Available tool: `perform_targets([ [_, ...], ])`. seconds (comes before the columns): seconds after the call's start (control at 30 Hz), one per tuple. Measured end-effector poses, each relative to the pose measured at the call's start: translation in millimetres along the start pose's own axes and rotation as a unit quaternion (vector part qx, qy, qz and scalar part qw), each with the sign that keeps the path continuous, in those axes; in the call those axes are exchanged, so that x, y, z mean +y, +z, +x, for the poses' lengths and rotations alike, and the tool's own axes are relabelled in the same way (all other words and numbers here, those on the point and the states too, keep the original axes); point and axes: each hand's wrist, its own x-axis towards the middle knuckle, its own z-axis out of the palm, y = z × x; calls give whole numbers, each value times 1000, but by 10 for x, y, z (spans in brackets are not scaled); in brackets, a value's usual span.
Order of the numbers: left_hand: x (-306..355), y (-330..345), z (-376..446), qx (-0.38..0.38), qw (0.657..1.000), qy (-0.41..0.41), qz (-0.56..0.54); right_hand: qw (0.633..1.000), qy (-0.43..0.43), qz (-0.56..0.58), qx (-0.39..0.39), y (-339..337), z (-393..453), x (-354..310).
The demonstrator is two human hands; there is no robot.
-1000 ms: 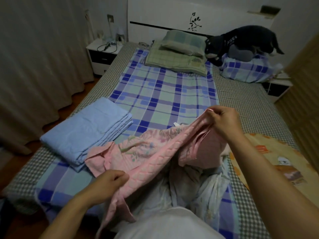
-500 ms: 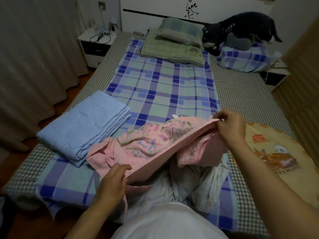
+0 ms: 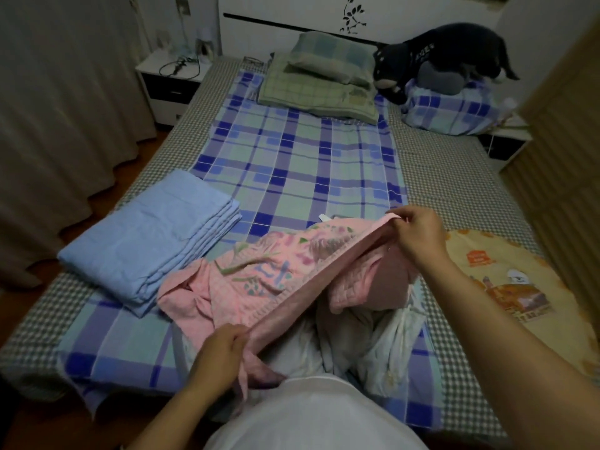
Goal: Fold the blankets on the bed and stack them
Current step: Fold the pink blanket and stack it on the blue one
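A pink quilted blanket (image 3: 276, 274) with a floral print is stretched between my hands above the foot of the bed (image 3: 454, 190). My left hand (image 3: 224, 349) pinches its near edge low down. My right hand (image 3: 417, 232) grips the far corner, raised to the right. A crumpled white blanket (image 3: 383, 336) lies underneath. A folded light-blue blanket (image 3: 149, 238) rests on the bed's left side. A yellow cartoon-print blanket (image 3: 506, 280) lies spread at the right.
A blue plaid sheet (image 3: 292, 164) covers the middle of the bed. Green pillows (image 3: 324, 79) and a black plush dog (image 3: 438, 53) on a plaid pillow sit at the headboard. A nightstand (image 3: 168, 82) and curtains (image 3: 65, 108) stand at the left.
My left hand slid along the pink blanket's edge toward me and lower. My right hand held the corner and drew the edge taut. The floral side now faces up more.
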Motion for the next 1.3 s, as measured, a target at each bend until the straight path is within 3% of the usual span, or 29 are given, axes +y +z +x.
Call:
perform_targets([
  [0.07, -2, -59, 44, 104, 989, 10, 101, 1000, 24, 8, 19, 54, -51, 44],
  [0.13, 5, -156, 123, 142, 979, -21, 148, 995, 55, 81, 15, 135, -97, 55],
  [0.23, -180, -359, 267, 117, 973, -133, 146, 982, 105, 153, 31, 149, -64, 99],
  [0.37, -482, -602, 266, 49, 978, -90, 179, 969, 158, 171, 83, 27, 16, 209],
  [0.53, -670, -913, 348, 15, 983, -131, 125, 972, 180, 121, 88, 180, 20, 250],
  [0.63, -824, -1100, 372, 72, 988, -139, -10, 977, 195, 66, 57, 273, -19, 367],
  [0.77, -885, -1197, 269, 138, 945, -147, -258, 967, 242, 57, 44, 306, -94, 568],
  [0.9, -903, -1186, 236, 46, 851, -166, -496, 965, 258, 31, 39, 347, -189, 643],
  [1.0, -933, -1140, 223, -11, 810, -196, -553, 966, 258, -1, 21, 399, -283, 661],
  [1.13, -949, -1079, 258, -39, 866, -196, -459, 973, 230, -30, 7, 444, -409, 654],
  [1.3, -802, -1105, 263, -34, 905, -167, -391, 973, 227, -33, 22, 436, -509, 703],
])
